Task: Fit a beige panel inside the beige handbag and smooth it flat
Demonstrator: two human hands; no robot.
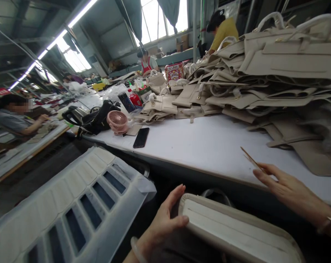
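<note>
A beige handbag with a pale panel and rounded, edged corners lies tilted in front of me, its lower part out of frame. My left hand grips its near left corner, thumb on the pale side and fingers round the far edge. Above the white table's front edge, my right hand is closed on a thin brown pointed tool. The tool points up and to the left, apart from the handbag. Its exact kind is not clear. A dark loop shows behind the handbag.
Beige handbags pile high along the right of the white table. A black phone and pink fan stand left of centre. A slotted plastic crate fills the lower left. Co-workers sit farther back.
</note>
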